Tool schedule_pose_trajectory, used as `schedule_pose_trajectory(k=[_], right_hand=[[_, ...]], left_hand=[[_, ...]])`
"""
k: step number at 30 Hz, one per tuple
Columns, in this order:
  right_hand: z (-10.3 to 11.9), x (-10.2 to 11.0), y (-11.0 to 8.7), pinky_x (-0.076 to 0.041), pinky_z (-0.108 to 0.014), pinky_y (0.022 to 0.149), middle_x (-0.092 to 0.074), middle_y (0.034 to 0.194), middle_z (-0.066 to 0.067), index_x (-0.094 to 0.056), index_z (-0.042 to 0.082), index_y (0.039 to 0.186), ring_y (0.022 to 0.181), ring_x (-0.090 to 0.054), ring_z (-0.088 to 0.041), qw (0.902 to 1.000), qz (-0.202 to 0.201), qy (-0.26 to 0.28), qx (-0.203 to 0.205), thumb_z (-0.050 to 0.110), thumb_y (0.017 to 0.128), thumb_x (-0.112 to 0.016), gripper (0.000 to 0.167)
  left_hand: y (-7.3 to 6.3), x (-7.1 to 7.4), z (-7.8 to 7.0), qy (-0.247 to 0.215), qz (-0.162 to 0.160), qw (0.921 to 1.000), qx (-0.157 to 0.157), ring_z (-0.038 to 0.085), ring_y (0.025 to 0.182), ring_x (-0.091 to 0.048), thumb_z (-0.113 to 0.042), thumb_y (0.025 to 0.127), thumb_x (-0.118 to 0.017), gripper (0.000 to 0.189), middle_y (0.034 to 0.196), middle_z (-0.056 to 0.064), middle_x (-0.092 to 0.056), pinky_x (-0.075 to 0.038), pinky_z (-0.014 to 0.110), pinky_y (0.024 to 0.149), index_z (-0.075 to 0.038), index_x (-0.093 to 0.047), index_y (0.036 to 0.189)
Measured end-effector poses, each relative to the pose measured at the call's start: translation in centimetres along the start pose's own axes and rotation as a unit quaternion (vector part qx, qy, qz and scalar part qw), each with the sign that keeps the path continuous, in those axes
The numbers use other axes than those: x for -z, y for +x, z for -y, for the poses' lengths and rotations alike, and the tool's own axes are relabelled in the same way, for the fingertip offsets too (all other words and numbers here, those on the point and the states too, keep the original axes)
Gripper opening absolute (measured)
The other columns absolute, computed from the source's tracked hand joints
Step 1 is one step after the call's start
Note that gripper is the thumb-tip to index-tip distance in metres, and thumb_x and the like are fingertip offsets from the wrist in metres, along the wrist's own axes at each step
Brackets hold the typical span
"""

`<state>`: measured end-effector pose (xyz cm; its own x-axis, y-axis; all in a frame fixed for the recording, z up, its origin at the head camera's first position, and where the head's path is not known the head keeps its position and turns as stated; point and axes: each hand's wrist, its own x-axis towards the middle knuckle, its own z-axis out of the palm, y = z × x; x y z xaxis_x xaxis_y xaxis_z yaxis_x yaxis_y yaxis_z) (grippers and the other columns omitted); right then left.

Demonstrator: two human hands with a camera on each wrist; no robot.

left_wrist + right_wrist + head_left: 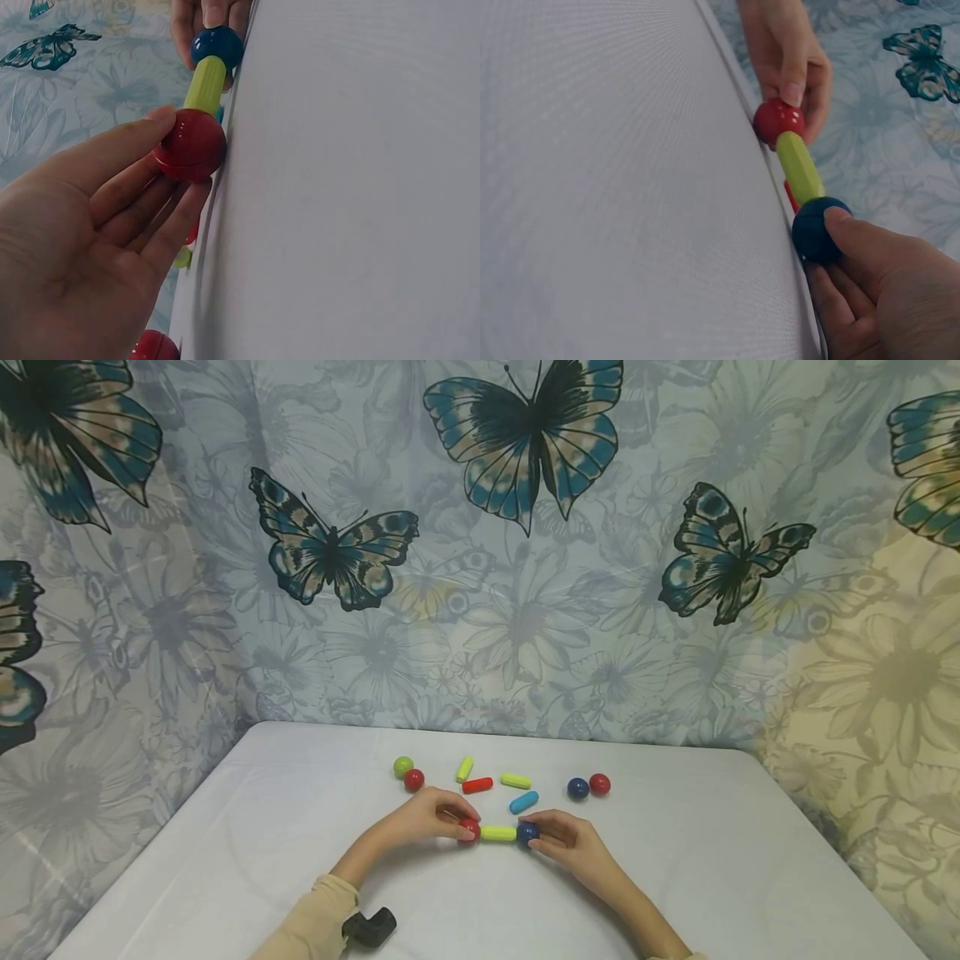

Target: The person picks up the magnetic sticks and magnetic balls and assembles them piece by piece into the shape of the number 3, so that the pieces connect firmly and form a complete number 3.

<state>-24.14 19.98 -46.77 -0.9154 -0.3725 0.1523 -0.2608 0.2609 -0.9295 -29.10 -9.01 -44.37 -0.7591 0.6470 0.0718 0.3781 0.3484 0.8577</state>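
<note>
A yellow-green rod runs between a red ball on the left and a dark blue ball on the right, touching both. My left hand pinches the red ball between thumb and fingers. At the other end, my right hand grips the blue ball, its thumb lying on top in the right wrist view. Just behind this row lies a light blue rod. Whether the row touches the tabletop is hard to tell.
Further back on the white table lie a red rod and yellow-green rods. Green and red balls sit at left, blue and red ones at right. Butterfly-patterned cloth hangs behind.
</note>
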Motion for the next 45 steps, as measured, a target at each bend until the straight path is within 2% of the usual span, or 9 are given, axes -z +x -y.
schedule_pose_trajectory(k=[4, 8, 13, 17, 24, 30, 35, 40, 45], right_hand=[[-0.1, 0.1, 0.0, -0.05, -0.022, 0.099, -0.064, 0.131, -0.014, -0.062, 0.008, 0.124, 0.117, -0.062, -0.003, 1.0, -0.005, -0.008, -0.001, 0.019, 0.088, -0.072, 0.039], [-0.2, 0.1, 0.0, -0.05, -0.022, 0.099, -0.064, 0.131, -0.011, -0.062, 0.011, 0.124, 0.115, -0.061, 0.003, 0.9999, -0.006, -0.012, 0.0, 0.021, 0.088, -0.072, 0.039], [-0.1, 0.1, -0.1, -0.05, -0.022, 0.099, -0.064, 0.13, -0.012, -0.062, 0.009, 0.124, 0.115, -0.061, 0.003, 1.0, -0.003, -0.005, 0.006, 0.02, 0.088, -0.072, 0.039], [-0.2, 0.1, 0.0, -0.05, -0.022, 0.099, -0.064, 0.13, -0.015, -0.061, 0.007, 0.125, 0.117, -0.062, -0.003, 0.9999, 0.0, -0.003, 0.017, 0.019, 0.089, -0.071, 0.039], [-0.3, 0.1, 0.1, -0.051, -0.022, 0.098, -0.064, 0.129, -0.018, -0.061, 0.004, 0.125, 0.118, -0.063, -0.006, 0.9994, -0.002, -0.006, 0.033, 0.017, 0.089, -0.071, 0.04], [-0.4, 0.1, 0.1, -0.051, -0.023, 0.099, -0.063, 0.129, -0.019, -0.061, 0.004, 0.125, 0.119, -0.063, -0.008, 0.9994, -0.001, -0.008, 0.033, 0.017, 0.089, -0.071, 0.04], [-0.1, 0.1, 0.0, -0.05, -0.022, 0.098, -0.064, 0.13, -0.015, -0.061, 0.007, 0.125, 0.116, -0.062, -0.001, 1.0, -0.003, 0.001, 0.01, 0.019, 0.088, -0.072, 0.04], [-0.1, 0.1, 0.0, -0.05, -0.022, 0.098, -0.064, 0.13, -0.014, -0.062, 0.008, 0.125, 0.115, -0.062, 0.002, 1.0, -0.001, 0.003, 0.005, 0.019, 0.088, -0.072, 0.04], [-0.1, 0.1, 0.0, -0.051, -0.021, 0.098, -0.064, 0.129, -0.016, -0.062, 0.006, 0.124, 0.116, -0.062, -0.001, 0.9999, -0.002, 0.004, 0.01, 0.018, 0.088, -0.072, 0.04]], left_hand=[[0.0, -0.1, -0.2, -0.013, 0.006, 0.9999, 0.001, 0.006, 0.093, -0.068, -0.016, 0.084, -0.076, 0.027, 0.105, 0.007, -0.075, -0.055, 0.018, 0.084, -0.005, -0.072, 0.109], [-0.1, -0.1, -0.4, -0.022, 0.009, 0.9997, 0.001, 0.009, 0.095, -0.068, -0.015, 0.085, -0.075, 0.028, 0.106, 0.011, -0.074, -0.055, 0.018, 0.084, -0.002, -0.071, 0.11], [0.0, -0.3, -0.3, -0.022, 0.009, 0.9997, 0.002, 0.018, 0.102, -0.068, -0.014, 0.086, -0.075, 0.029, 0.11, 0.011, -0.073, -0.055, 0.021, 0.088, -0.005, -0.07, 0.113], [0.2, -0.7, -0.2, -0.011, -0.001, 0.9999, -0.002, 0.018, 0.107, -0.067, -0.018, 0.085, -0.075, 0.034, 0.114, 0.007, -0.072, -0.054, 0.019, 0.091, -0.008, -0.069, 0.118], [0.6, -1.7, 0.1, -0.008, -0.028, 0.9989, -0.037, 0.022, 0.111, -0.065, -0.018, 0.085, -0.076, 0.039, 0.12, 0.005, -0.07, -0.051, 0.019, 0.095, -0.01, -0.066, 0.122], [0.8, -2.7, 0.1, 0.011, -0.043, 0.9985, -0.033, 0.015, 0.107, -0.065, -0.021, 0.084, -0.077, 0.037, 0.116, -0.001, -0.072, -0.051, 0.02, 0.093, -0.017, -0.068, 0.12], [0.7, -3.3, -0.1, 0.032, -0.057, 0.9975, -0.024, 0.007, 0.108, -0.062, -0.025, 0.084, -0.077, 0.033, 0.114, -0.007, -0.072, -0.047, 0.023, 0.099, -0.022, -0.07, 0.116], [0.7, -3.7, 0.0, 0.041, -0.069, 0.9964, -0.025, 0.007, 0.112, -0.061, -0.024, 0.084, -0.076, 0.03, 0.113, -0.009, -0.072, -0.046, 0.027, 0.102, -0.024, -0.071, 0.114], [0.7, -3.9, 0.1, 0.038, -0.078, 0.996, -0.024, 0.009, 0.11, -0.061, -0.023, 0.084, -0.076, 0.027, 0.111, -0.009, -0.073, -0.047, 0.025, 0.099, -0.026, -0.072, 0.11]])
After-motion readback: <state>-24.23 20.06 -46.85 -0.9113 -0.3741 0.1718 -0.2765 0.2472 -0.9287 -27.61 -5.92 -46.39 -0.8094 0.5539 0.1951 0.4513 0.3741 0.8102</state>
